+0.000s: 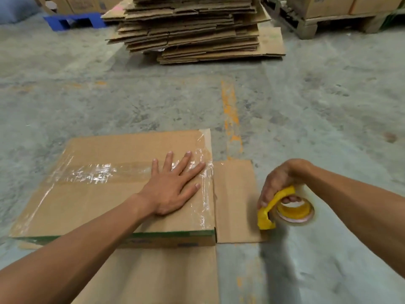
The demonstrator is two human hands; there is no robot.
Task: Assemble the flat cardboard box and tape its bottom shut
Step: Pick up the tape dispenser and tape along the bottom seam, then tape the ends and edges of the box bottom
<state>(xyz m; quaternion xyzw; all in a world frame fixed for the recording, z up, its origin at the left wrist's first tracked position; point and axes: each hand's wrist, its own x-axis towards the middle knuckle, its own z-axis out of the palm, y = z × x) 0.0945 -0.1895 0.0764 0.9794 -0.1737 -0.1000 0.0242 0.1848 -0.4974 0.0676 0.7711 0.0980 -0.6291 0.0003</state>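
The left hand (173,185), fingers flat and spread, presses the taped seam of the box (98,194) on the floor (306,106), bonding the tape; just right, the right hand (279,183) grasps the yellow tape dispenser (285,209).

We count two hands — one left hand (173,189) and one right hand (278,183). There is one cardboard box (105,194) with two flaps (236,200) spread on the floor, one yellow tape dispenser (285,208), one stack of flat cardboard (192,29), one blue pallet (74,20) and one wooden pallet (328,24) — nothing more that we can tally.
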